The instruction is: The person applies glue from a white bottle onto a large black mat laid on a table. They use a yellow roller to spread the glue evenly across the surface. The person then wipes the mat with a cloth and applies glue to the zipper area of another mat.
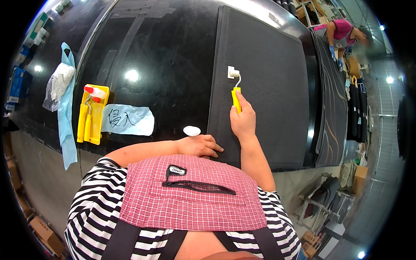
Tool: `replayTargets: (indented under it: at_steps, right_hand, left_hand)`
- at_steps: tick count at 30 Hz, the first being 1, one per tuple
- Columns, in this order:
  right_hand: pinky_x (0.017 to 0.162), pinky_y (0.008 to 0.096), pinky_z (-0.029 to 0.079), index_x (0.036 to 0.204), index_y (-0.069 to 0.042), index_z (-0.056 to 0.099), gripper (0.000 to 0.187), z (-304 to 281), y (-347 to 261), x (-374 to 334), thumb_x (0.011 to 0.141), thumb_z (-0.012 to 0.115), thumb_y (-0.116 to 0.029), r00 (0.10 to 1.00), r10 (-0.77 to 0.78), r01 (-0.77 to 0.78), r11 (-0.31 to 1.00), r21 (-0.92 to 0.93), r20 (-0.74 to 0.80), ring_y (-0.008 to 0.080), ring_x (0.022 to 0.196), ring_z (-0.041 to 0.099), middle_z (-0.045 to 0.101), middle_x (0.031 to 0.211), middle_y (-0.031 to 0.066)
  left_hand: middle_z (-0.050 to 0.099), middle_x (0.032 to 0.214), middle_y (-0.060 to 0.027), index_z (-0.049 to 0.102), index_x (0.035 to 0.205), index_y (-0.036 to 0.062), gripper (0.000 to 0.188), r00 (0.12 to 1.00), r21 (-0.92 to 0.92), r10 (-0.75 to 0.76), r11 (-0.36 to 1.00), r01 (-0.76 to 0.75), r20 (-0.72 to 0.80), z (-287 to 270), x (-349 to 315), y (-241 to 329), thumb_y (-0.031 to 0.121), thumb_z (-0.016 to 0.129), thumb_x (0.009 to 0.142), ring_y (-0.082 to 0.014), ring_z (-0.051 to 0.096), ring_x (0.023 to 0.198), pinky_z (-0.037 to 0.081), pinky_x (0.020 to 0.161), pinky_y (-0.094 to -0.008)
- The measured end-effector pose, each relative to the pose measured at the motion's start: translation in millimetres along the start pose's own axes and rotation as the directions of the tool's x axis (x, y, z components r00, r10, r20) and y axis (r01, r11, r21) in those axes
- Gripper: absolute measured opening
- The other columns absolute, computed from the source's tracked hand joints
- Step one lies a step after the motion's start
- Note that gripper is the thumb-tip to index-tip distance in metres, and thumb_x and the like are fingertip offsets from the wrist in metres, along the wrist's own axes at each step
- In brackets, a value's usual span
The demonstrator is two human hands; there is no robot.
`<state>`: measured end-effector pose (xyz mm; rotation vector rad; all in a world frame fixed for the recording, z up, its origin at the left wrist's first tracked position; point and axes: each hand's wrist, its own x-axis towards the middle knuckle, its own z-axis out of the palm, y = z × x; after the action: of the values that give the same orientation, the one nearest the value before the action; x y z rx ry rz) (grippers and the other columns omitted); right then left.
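My right hand (244, 120) is closed round the yellow handle of a small roller (236, 97). The roller's white head rests on a small white square patch (230, 70) near the left edge of a dark grey sheet (271, 99). My left hand (201, 146) lies flat with its fingers on the sheet's near left corner and holds nothing. Just beyond that hand, a small white oval piece (192, 130) sits on the black table (173, 65).
To the left, a yellow tray (93, 138) holds another roller and a red-and-white bottle. Beside it lie a pale blue paper with handwriting (130, 119), a blue strip (66, 117) and crumpled clear plastic (60, 82). At right are stacked dark sheets (331, 108); a person (342, 34) bends over them.
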<state>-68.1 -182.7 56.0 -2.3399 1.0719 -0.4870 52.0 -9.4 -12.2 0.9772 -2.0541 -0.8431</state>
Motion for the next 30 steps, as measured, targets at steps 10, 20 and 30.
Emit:
replayTargets:
  at_steps: [10, 20, 30]
  right_hand:
    - [0.099, 0.0417, 0.051, 0.142, -0.007, 0.057, 0.051, -9.0, -7.8, 9.3, 0.091, 0.056, -0.013, 0.977, 0.145, -0.133, 0.987, -0.087, 0.153, 0.0374, 0.112, 0.066, 0.066, 0.124, 0.0238]
    - [0.091, 0.0458, 0.053, 0.144, -0.016, 0.056, 0.052, -11.6, -23.2, 15.4, 0.092, 0.053, -0.017, 0.961, 0.198, -0.131, 0.941, -0.313, 0.192, 0.0369, 0.101, 0.068, 0.067, 0.111, 0.0197]
    - [0.074, 0.0449, 0.056, 0.146, -0.018, 0.053, 0.053, 4.8, -26.4, -10.0, 0.093, 0.058, -0.015, 0.980, 0.099, -0.004, 0.876, -0.482, 0.171, 0.0332, 0.086, 0.067, 0.059, 0.099, 0.0125]
  left_hand:
    - [0.063, 0.138, -0.0071, 0.075, 0.114, 0.0078, 0.028, 1.000, -0.001, -0.005, 1.000, 0.005, 0.001, -0.8, 0.3, 0.7, 0.023, 0.068, 0.091, -0.0267, 0.056, 0.120, 0.051, 0.100, -0.0392]
    - [0.064, 0.137, -0.0063, 0.075, 0.112, 0.0071, 0.028, 1.000, 0.006, 0.012, 1.000, -0.012, -0.022, 3.5, -1.8, -1.5, 0.019, 0.070, 0.088, -0.0274, 0.056, 0.120, 0.051, 0.100, -0.0401]
    - [0.064, 0.137, -0.0061, 0.075, 0.111, 0.0077, 0.028, 0.999, 0.002, 0.021, 1.000, -0.021, -0.036, 2.4, -2.3, -1.9, 0.020, 0.071, 0.087, -0.0270, 0.056, 0.119, 0.052, 0.098, -0.0404]
